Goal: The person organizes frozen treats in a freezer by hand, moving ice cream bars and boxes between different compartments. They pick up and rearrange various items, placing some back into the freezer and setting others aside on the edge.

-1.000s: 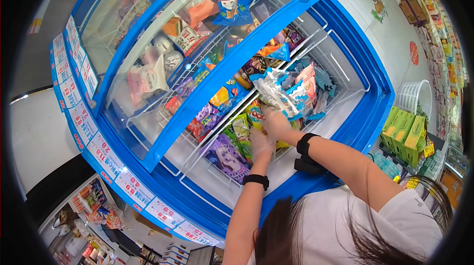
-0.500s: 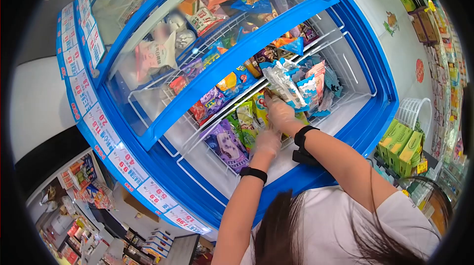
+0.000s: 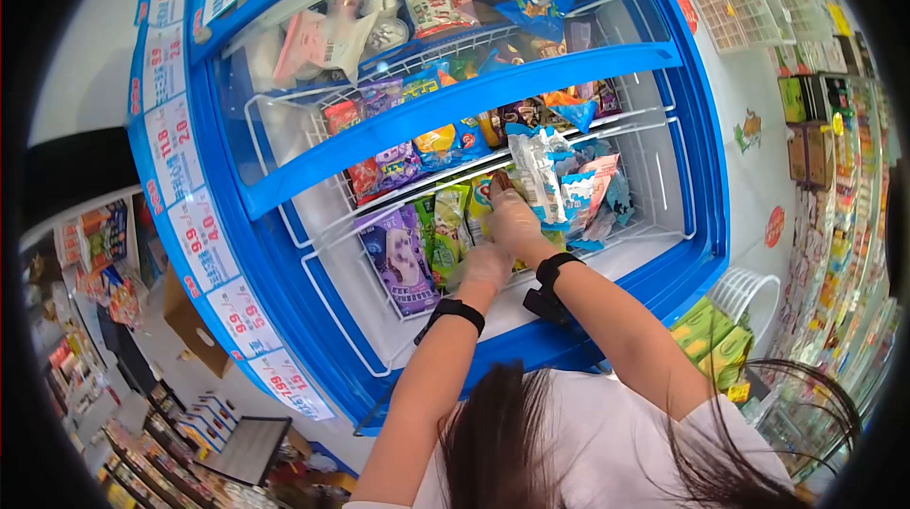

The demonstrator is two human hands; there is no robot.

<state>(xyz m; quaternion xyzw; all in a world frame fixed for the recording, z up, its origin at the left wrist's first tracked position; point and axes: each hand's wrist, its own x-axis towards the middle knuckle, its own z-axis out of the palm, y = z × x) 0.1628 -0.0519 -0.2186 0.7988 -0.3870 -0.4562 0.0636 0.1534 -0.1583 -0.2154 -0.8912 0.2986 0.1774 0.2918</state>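
Both my hands wear thin clear gloves and reach into the front wire basket (image 3: 417, 318) of a blue chest freezer. My right hand (image 3: 514, 222) is closed at the top of a yellow ice cream packet (image 3: 481, 209), with a small brown patch at its fingertips. My left hand (image 3: 485, 267) is lower, beside a green packet (image 3: 451, 225); its fingers are mostly hidden. A purple packet (image 3: 400, 258) lies at the basket's left end. Right of my right hand, blue-and-white packets (image 3: 538, 172) stand bunched, with a pink one (image 3: 595, 183) among them.
The freezer's blue-framed glass lid (image 3: 455, 106) crosses over the rear basket, where more packets lie. Price labels (image 3: 180, 168) line the left edge. At right are a white plastic basket (image 3: 747, 299), green boxes (image 3: 706, 338) and stocked shelves (image 3: 853, 225).
The view has turned and shifted, so the freezer appears straighter. Both hands stay among the same packets, the right one still at the yellow packet.
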